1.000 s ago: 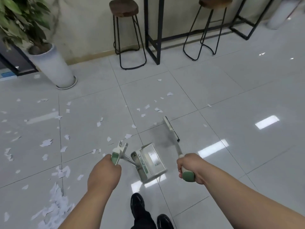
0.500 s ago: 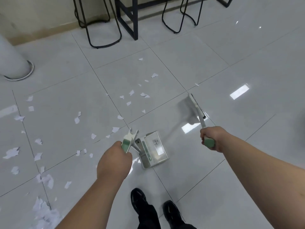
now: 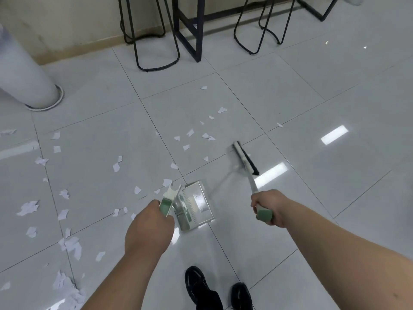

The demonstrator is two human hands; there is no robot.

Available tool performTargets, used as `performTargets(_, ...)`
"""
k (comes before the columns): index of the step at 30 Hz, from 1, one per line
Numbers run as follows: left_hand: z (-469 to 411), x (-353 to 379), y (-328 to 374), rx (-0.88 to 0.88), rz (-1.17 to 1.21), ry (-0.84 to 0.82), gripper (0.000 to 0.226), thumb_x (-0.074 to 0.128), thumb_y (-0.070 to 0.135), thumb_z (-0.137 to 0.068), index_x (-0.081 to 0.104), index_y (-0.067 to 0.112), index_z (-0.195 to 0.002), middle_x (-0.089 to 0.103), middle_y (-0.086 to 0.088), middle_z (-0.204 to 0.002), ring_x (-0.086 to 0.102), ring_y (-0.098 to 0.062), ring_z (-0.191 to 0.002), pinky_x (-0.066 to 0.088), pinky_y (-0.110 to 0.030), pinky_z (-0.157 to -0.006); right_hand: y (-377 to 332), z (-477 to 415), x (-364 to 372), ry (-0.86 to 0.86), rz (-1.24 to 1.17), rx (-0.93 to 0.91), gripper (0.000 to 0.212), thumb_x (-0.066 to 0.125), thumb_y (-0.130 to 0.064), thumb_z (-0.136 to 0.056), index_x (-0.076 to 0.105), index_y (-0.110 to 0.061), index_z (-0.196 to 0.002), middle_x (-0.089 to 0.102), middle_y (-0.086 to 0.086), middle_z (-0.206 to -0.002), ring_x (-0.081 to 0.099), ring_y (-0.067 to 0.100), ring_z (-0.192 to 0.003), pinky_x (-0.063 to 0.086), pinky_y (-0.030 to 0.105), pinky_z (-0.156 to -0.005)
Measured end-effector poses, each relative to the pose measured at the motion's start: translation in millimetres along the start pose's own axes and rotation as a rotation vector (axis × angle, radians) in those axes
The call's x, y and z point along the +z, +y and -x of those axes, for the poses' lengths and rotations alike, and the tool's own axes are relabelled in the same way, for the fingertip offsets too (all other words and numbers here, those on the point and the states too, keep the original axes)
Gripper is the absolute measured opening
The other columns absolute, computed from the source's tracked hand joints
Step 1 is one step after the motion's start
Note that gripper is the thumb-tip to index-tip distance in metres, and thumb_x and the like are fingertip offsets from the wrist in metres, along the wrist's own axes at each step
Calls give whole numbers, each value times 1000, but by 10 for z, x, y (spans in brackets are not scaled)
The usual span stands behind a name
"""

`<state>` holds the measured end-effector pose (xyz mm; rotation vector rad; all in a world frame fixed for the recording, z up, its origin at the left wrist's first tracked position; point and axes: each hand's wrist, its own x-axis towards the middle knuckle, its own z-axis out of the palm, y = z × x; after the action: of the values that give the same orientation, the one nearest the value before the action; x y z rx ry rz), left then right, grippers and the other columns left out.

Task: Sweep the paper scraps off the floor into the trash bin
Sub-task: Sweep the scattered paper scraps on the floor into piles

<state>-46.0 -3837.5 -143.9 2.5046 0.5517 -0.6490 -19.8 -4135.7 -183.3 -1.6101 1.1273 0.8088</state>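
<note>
Litter all over this floor (image 3: 312,198); paper scraps (image 3: 190,132) dotted through the centre of the frame, a thicker drift down the left edge into the lower left corner; left grip (image 3: 148,222) curled round the green handle of the dustpan (image 3: 194,204), pan low at centre frame, and whether its lip meets the tile I cannot tell; right grip (image 3: 267,206) wrapped round the green end of the broom (image 3: 244,158), head out at centre right, just beside the nearest cluster, slightly smeared, so contact with the tile is hard to call; the step in hand looks like the gather, and done well it wants bristles flat on the tile and short, light strokes from the far side of that cluster towards the pan, because these bits are light and a hard flick would scatter them; pan lip pressed down and turned to meet the stroke, or slivers slide under; the big drift at the left is better served by carrying the pan over than by dragging paper across the tiles; now the unknowns: no trash bin I can identify; the white cylinder (image 3: 29,79) in the upper left is cut off by the frame, so what it is I can't say; glare fills the pan, so any paper inside is hard to make out
</note>
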Motion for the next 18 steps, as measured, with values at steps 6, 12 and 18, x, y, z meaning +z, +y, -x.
performTargets(6,121,-350,-338,-48,13,21,6,50,14,-89,48,15,-83,60,-3,-76,55,-21,-65,37,-29,-56,-101,644,825,-235,93,-14,14,65,-5,-75,62,-9,-88,62,10,-68,55,23,-53,38,19,-49)
performTargets(12,280,-546,-678,-120,50,57,4,49,14,-88,51,14,-85,61,-4,-77,56,-19,-67,36,-29,-54,-386,1083,1198,-416,108,-46,12,60,-5,-79,60,-9,-90,59,8,-62,48,16,-43,31,17,-43)
performTargets(18,438,-569,-783,-170,98,68,6,48,15,-87,54,15,-84,63,-4,-78,59,-22,-70,42,-30,-58,-569,1316,940,-473,69,-38,27,61,-9,-78,61,-10,-104,60,8,-66,47,15,-43,34,17,-41)
